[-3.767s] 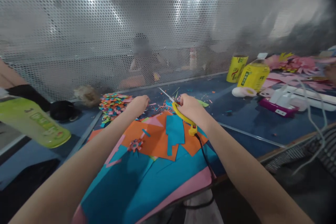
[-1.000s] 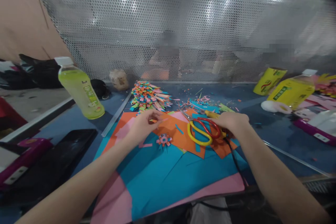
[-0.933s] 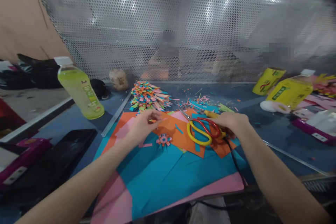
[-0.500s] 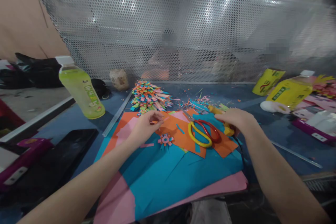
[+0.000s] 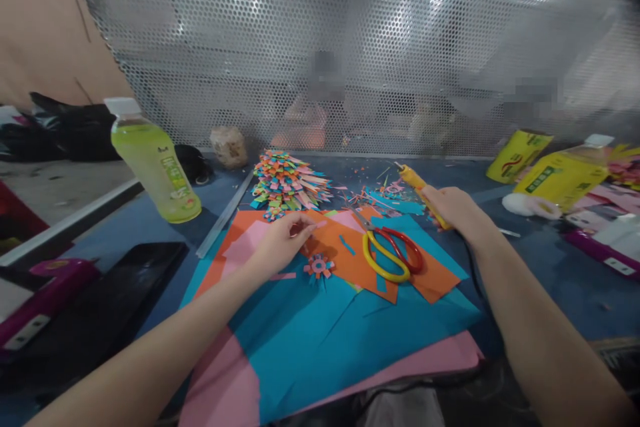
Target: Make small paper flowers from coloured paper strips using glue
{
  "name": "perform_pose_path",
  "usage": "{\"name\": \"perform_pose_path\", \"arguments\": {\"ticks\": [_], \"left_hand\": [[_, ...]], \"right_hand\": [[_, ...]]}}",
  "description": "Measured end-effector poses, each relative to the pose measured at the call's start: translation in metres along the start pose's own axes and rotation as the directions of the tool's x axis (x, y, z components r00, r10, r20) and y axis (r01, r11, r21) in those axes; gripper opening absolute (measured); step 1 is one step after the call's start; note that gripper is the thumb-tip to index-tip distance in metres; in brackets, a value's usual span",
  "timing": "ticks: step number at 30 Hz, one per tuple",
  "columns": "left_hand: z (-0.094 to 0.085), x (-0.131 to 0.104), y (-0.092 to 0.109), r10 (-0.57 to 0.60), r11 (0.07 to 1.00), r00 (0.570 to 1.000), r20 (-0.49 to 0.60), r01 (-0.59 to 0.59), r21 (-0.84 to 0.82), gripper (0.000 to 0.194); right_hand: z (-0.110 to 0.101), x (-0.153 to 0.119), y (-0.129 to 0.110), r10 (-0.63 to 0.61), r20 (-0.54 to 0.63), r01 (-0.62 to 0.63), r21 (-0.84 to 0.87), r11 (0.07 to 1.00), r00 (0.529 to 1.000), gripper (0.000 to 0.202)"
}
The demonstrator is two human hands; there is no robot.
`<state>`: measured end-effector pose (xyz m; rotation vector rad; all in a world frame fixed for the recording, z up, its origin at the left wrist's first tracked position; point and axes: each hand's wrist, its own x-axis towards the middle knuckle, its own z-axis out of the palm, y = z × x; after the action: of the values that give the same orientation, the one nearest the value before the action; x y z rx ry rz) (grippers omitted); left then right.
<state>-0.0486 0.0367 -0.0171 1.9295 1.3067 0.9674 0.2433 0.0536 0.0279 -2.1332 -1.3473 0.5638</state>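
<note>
Slim and yellow with a pale tip and a dark cord, as it slants above the table's point(image 5: 465, 177) right side, the tool point(image 5: 420, 188) is gripped by the curled right hand point(image 5: 453, 210). Nearer lie red-and-yellow-handled scissors point(image 5: 393, 253) on orange paper point(image 5: 345, 257). Beyond the paper flower point(image 5: 319, 266), the left hand's point(image 5: 285, 240) fingertips nearly meet; whether they pinch anything, I cannot tell.

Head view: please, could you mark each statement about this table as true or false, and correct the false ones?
1. The right hand holds the yellow tool. True.
2. The left hand holds the scissors. False: the scissors lie on the papers, in neither hand.
3. The green bottle has a white cap. True.
4. The paper flower is right of the scissors. False: the paper flower is left of them.
</note>
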Motion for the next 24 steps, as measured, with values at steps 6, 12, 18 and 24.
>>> {"name": "perform_pose_path", "arguments": {"ticks": [6,12,18,24], "left_hand": [[-0.003,-0.003,0.002,0.163,0.94,0.986,0.047,-0.169,0.295,0.018],[0.012,0.015,0.023,0.289,0.861,0.953,0.088,-0.299,0.411,0.029],[0.065,0.068,0.07,0.303,0.937,0.95,-0.076,-0.283,0.204,0.047],[0.088,0.095,0.082,0.275,0.96,0.956,-0.102,-0.267,0.088,0.024]], "right_hand": [[0.002,0.0,-0.002,-0.042,-0.011,0.042,0.008,0.999,0.999,0.039],[0.001,-0.014,-0.011,-0.11,-0.016,0.111,0.048,0.993,0.994,0.029],[-0.002,-0.023,-0.015,-0.162,0.009,0.16,0.121,0.98,0.987,0.026],[-0.009,-0.023,-0.015,-0.161,0.0,0.158,0.206,0.966,0.987,0.027]]}}
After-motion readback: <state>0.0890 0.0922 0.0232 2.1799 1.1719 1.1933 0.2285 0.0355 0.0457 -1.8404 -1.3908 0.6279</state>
